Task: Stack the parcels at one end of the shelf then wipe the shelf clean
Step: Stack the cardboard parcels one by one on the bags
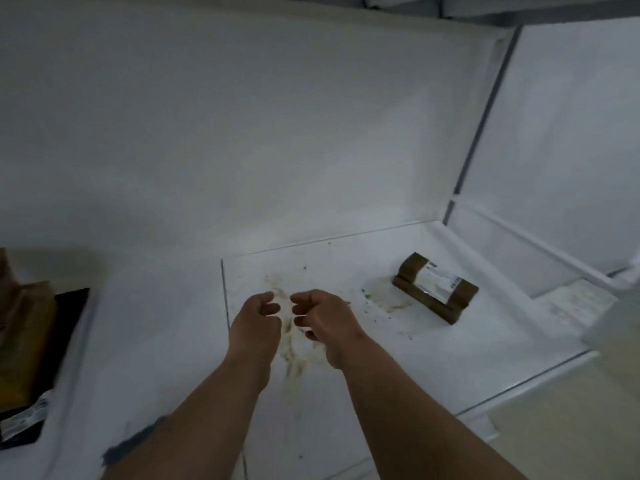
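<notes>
Your left hand [254, 315] and right hand [320, 315] hover close together over the stained shelf [346, 358], fingers curled, gripping nothing. One brown parcel [434, 287] lies far right; stacked parcels [26, 337] sit far left.

Shelf [346, 393]: white, brownish-green smears (speckled dark); parcel [435, 287]: brown card, white printed label; left stack [24, 327]: brown boxes over a black packet
</notes>
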A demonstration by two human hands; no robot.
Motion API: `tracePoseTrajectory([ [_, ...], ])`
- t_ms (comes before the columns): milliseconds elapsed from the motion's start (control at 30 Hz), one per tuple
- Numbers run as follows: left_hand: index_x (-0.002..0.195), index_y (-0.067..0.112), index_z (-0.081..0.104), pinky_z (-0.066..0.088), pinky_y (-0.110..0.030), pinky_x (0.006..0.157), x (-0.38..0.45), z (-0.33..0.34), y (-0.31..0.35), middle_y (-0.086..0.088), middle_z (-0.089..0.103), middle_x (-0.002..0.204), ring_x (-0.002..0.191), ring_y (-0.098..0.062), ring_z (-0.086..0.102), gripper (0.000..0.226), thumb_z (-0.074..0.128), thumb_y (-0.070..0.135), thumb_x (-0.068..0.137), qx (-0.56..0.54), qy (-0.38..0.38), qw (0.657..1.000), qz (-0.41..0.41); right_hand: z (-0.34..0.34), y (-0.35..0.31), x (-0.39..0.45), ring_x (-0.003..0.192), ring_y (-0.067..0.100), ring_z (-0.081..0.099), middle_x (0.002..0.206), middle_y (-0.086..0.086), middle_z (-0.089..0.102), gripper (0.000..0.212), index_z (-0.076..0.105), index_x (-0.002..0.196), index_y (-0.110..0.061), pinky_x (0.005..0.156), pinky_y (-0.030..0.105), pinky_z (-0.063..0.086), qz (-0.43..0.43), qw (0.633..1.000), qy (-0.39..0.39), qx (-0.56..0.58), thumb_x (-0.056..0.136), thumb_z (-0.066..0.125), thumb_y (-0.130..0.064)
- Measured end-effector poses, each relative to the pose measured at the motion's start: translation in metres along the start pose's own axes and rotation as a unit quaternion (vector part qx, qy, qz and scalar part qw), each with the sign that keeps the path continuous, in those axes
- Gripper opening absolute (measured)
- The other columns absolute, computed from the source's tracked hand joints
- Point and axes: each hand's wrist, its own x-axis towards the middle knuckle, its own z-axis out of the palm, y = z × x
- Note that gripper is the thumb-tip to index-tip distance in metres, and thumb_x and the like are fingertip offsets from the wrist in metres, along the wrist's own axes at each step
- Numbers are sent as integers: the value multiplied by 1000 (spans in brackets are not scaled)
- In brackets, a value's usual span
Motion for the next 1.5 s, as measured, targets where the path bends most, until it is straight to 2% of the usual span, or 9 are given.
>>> tracePoseTrajectory([
  [167,141,20,43,45,-40,102,-9,68,6,1,52,135,116,-19,52,51,58,16,92,1,-58,998,-7,-76,13,19,103,19,59,120,4,63,39,62,123,-17,85,29,47,-4,994,77,-72,86,60,-6],
  [367,138,21,50,41,-42,107,-13,113,3,0,49,140,125,-21,48,45,56,24,94,15,-58,998,-32,-152,27,42,118,28,49,130,10,53,41,61,124,-20,104,40,43,-30,957,185,-222,83,58,-15],
  [667,120,22,62,47,-35,94,-12,143,0,6,54,112,103,-15,53,27,57,23,93,11,-38,998,-53,-237,45,65,149,34,-1,161,12,12,77,22,150,-23,120,55,4,45,873,272,-403,83,59,-25],
  [867,122,21,61,48,-34,88,-9,152,-3,6,55,118,104,-14,55,29,57,25,93,8,-35,997,-63,-250,53,75,126,35,40,131,11,47,60,40,138,-16,107,52,31,82,877,267,-392,81,58,-25],
  [1033,123,23,61,50,-44,97,-7,158,-2,8,59,110,95,-14,56,31,57,28,93,13,-42,996,-71,-231,49,74,99,27,60,114,7,59,59,54,124,-14,83,41,51,33,948,278,-151,69,73,-27],
  [1100,122,23,60,49,-44,98,-7,158,1,6,59,116,99,-15,56,31,59,31,93,-13,-48,995,-82,-219,46,67,91,21,62,108,7,63,50,56,119,-10,75,33,52,13,973,219,64,74,77,-17],
  [1200,125,25,54,45,-44,102,-7,155,8,3,54,128,109,-18,54,43,62,46,88,-70,-60,991,-102,-201,42,54,102,25,64,109,12,67,36,57,116,-9,88,38,51,51,956,86,275,84,71,-14],
  [1333,135,28,48,44,-42,103,-9,141,13,5,57,130,120,-18,53,72,64,62,74,-152,-130,974,-104,-181,48,43,111,28,63,114,15,69,30,60,116,-6,98,42,46,64,942,-42,326,90,63,-20],
  [1500,125,22,59,50,-36,89,-8,117,7,2,71,112,108,-16,65,48,75,26,80,-187,-160,965,-87,-155,54,37,116,23,62,115,11,71,34,61,121,-8,104,45,41,67,948,-90,296,91,60,-26],
])
